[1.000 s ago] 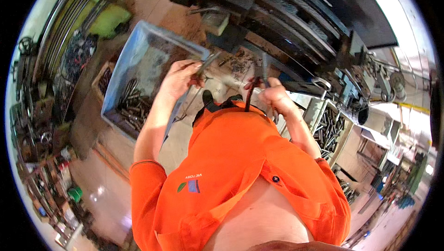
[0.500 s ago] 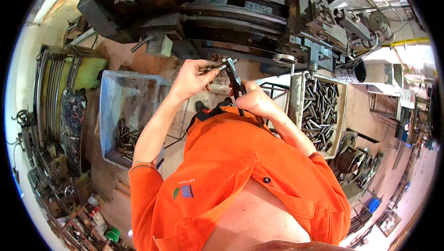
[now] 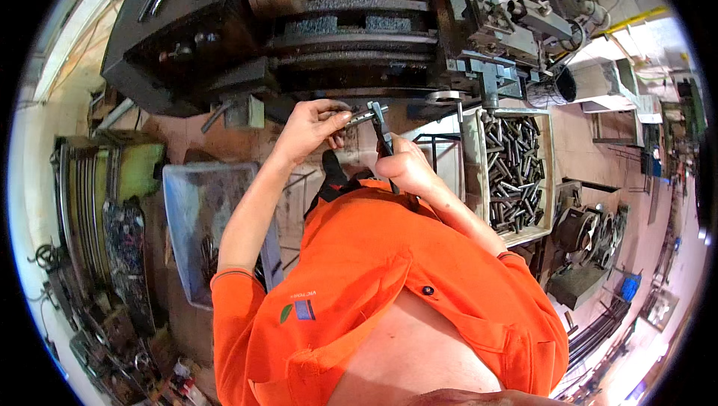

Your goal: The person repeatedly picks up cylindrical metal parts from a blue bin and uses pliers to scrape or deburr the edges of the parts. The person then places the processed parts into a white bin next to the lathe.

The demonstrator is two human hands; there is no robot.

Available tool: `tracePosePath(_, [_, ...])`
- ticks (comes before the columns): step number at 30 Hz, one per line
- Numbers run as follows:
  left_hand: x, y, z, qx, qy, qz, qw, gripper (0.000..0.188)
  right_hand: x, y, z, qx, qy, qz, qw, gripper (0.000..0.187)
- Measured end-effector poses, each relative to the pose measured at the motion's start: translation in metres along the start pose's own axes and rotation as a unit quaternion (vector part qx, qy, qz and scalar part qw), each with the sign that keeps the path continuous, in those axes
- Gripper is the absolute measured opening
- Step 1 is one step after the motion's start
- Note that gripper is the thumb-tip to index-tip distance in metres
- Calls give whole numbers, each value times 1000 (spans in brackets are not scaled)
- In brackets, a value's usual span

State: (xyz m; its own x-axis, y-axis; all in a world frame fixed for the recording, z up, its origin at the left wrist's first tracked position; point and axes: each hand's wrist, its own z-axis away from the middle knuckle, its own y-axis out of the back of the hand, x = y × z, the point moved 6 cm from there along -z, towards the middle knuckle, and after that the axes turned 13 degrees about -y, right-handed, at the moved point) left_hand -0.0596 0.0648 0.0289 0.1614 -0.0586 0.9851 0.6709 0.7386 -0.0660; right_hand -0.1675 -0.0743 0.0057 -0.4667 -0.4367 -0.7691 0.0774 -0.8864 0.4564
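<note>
Metal pin [image 3: 362,117]: sitting at the frame's upper middle, probably feeling stiff, light, slightly slippery; its shaft is likely offering the safest hold.
Left hand [image 3: 313,127]: you are pinching the pin's left end.
Right hand [image 3: 407,166]: you are gripping a dark tool [image 3: 384,136] beside the pin's right end.

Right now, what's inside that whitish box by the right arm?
The whitish box holds lots of short metal rods, jumbled together, some dark and some shiny. The top ones cover whatever lies deeper, so its bottom can't be seen.
</note>
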Motion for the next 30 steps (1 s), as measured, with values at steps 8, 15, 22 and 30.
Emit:
tracePosePath(8, [-62,-20,-2,-149,-68,15,986,44,-22,17,-64,119,-16,-271,955,13])
tracePosePath(15, [-35,-32,-42,-188,-118,45,974,52,-37,24,-109,213,-45,-305,927,12])
tracePosePath(22, [-50,-31,-102,-180,-43,79,980,53,-45,48,-139,166,-56,-428,887,28])
tracePosePath(30, [-27,-44,-153,-151,-52,242,957,61,-60,102,-176,146,-33,-346,926,28])
